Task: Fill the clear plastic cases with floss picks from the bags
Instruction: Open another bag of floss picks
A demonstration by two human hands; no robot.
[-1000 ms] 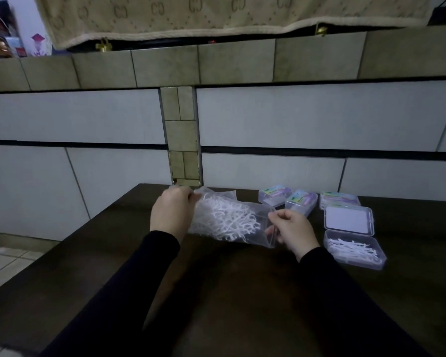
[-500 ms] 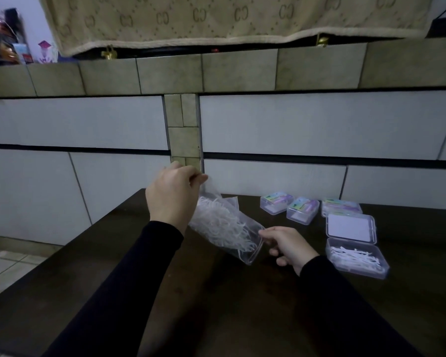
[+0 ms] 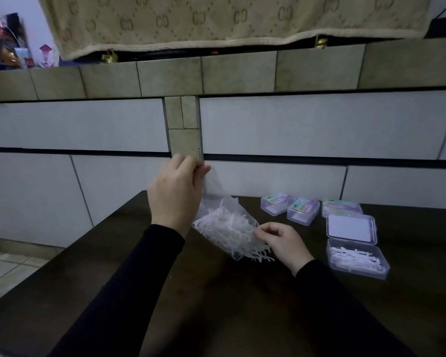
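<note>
My left hand (image 3: 176, 191) pinches the upper end of a clear plastic bag (image 3: 220, 204) and holds it raised and tilted, mouth down. White floss picks (image 3: 229, 230) fill its lower half, and some spill from the mouth onto the dark table (image 3: 216, 305). At the bag's mouth is my right hand (image 3: 283, 243), fingers curled beside the spilling picks; what it grips is unclear. An open clear case (image 3: 356, 258) with floss picks inside lies to the right, its lid (image 3: 350, 229) flipped back.
Three closed clear cases with coloured labels (image 3: 277, 203), (image 3: 303, 211), (image 3: 341, 207) stand in a row behind the open one. A tiled wall (image 3: 294, 124) rises right behind the table. The table's left edge drops to a tiled floor (image 3: 5, 269).
My left hand has lifted the bag's closed end higher, tipping the bag from level to mouth-down. Floss picks now slide out at my right hand.
</note>
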